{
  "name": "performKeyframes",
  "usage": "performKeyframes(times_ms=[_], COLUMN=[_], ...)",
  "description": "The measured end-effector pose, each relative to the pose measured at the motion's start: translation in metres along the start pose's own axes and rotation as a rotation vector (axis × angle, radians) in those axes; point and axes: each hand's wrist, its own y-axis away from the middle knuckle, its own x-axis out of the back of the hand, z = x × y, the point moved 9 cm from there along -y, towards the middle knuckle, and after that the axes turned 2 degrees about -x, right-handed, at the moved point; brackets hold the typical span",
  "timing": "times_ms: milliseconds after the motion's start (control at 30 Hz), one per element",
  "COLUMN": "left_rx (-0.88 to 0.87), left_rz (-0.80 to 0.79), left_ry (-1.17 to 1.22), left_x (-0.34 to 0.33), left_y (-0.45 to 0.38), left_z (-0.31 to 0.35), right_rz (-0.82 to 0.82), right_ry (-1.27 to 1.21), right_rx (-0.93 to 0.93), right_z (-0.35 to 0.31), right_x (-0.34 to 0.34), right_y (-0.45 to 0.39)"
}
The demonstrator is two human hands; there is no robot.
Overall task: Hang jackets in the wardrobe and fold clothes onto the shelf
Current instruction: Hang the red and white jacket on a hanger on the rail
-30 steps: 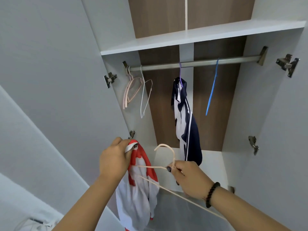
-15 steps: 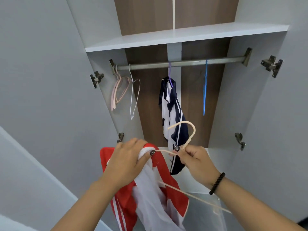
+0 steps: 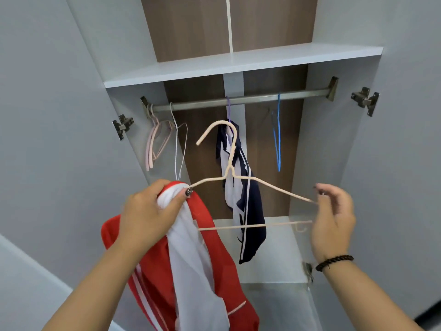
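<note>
My left hand [image 3: 152, 211] grips the collar of a red and white jacket [image 3: 191, 271], which hangs down in front of the open wardrobe. The left end of a cream wire hanger [image 3: 238, 180] meets that collar at my thumb. My right hand [image 3: 334, 216] pinches the hanger's right end, holding it level with its hook up. Behind it a navy and white jacket [image 3: 245, 206] hangs from a purple hanger on the metal rail [image 3: 250, 99].
Pink hangers [image 3: 155, 142] and a white hanger [image 3: 180, 149] hang at the rail's left end, a blue hanger [image 3: 277, 137] at the right. A white shelf [image 3: 238, 64] runs above the rail. Open doors [image 3: 47, 115] flank the wardrobe on both sides.
Both hands have risen. My right hand slid from the hanger's neck to its right end, and the hanger turned level and upright. The jacket collar now meets the hanger's left end.
</note>
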Motion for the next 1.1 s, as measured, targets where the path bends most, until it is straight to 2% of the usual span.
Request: performKeyframes(times_ms=[67, 167, 233, 333, 400, 467, 600, 733, 833, 933, 1000, 1100], left_rx=[0.024, 0.091, 0.135, 0.192, 0.212, 0.248, 0.306, 0.225, 0.171, 0.223, 0.261, 0.317], left_rz=[0.025, 0.093, 0.137, 0.180, 0.196, 0.213, 0.241, 0.262, 0.219, 0.168, 0.183, 0.192], left_ry=[0.029, 0.099, 0.128, 0.194, 0.248, 0.313, 0.441, 0.413, 0.346, 0.338, 0.316, 0.306], left_x=[0.011, 0.027, 0.033, 0.038, 0.039, 0.041, 0.046, 0.062, 0.062, 0.051, 0.053, 0.057], left_y=[-0.005, -0.011, -0.012, -0.011, -0.011, -0.009, -0.003, 0.001, 0.011, 0.028, 0.039, 0.048], left_z=[-0.006, -0.017, -0.023, -0.023, -0.020, -0.019, -0.020, -0.027, -0.048, -0.080, -0.104, -0.132], right_rz=[0.194, 0.235, 0.118, -0.285, -0.574, -0.727, -0.777, -0.842, -0.769, -0.779, -0.816, -0.988], right_ry=[-0.023, -0.023, 0.007, 0.048, 0.121, 0.184, 0.252, 0.418, 0.377, 0.307, 0.284, 0.451], right_rx=[-0.072, -0.249, -0.340, -0.422, -0.391, -0.293, -0.318, -0.335, -0.421, -0.444, -0.376, -0.145], right_z=[0.018, 0.050, 0.067, 0.076, 0.068, 0.060, 0.071, 0.099, 0.123, 0.132, 0.124, 0.103], right_x=[0.017, 0.007, -0.020, -0.086, -0.129, -0.159, -0.186, -0.185, -0.160, -0.144, -0.140, -0.135], right_y=[0.001, 0.021, 0.042, 0.084, 0.118, 0.145, 0.170, 0.166, 0.135, 0.109, 0.094, 0.073])
